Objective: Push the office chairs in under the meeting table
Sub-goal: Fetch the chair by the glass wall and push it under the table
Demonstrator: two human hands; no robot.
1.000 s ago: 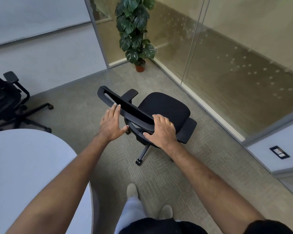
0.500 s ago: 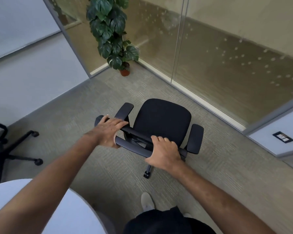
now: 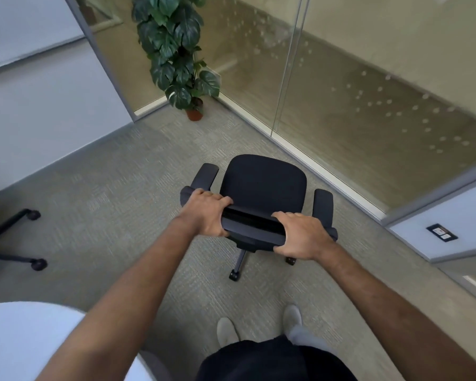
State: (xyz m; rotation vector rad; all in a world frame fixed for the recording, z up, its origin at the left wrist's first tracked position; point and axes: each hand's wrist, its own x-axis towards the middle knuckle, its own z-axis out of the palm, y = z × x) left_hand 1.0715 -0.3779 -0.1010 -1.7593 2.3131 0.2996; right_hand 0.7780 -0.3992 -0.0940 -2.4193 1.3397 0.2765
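A black office chair (image 3: 263,182) stands on the carpet in front of me, its seat facing away toward the glass wall. My left hand (image 3: 206,211) grips the left end of the backrest's top edge. My right hand (image 3: 300,235) grips the right end of the same edge. The white meeting table (image 3: 25,342) shows as a rounded corner at the lower left, behind and to the left of the chair. My forearm covers part of its edge.
The wheeled base of a second black chair (image 3: 14,240) pokes in at the left edge. A potted plant (image 3: 176,56) stands in the corner where the glass wall (image 3: 368,92) meets the white wall. My feet (image 3: 259,325) are just behind the chair.
The chair has turned so its backrest now faces me squarely. My left hand went from resting flat on the backrest to gripping it. The view has swung away from the table.
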